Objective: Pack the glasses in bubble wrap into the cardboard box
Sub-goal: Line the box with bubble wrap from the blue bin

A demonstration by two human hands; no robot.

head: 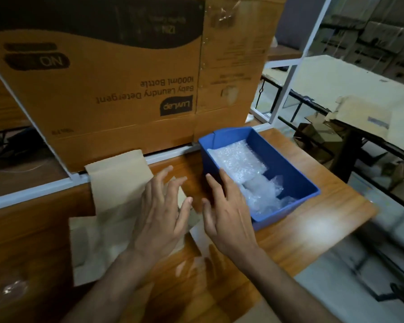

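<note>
Your hands were both open, empty: left hand point(160, 213) over the cardboard box point(117, 206), right hand point(226, 213) nearer the bubble-wrapped glasses point(245, 166), up-right in the blue tray point(296, 180).

Colours I see on my bench: brown, blue, tan and white.

My view shows a bright blue bin point(289, 164) holding clear, whitish bubble wrap point(240, 159) with its dotted bubble pattern; an orange-brown wood-grain table point(313, 220); a pale tan cardboard box point(117, 183); a big brown carton point(117, 73) with a black wavy band and dark print; white frame bars point(33, 194).
</note>
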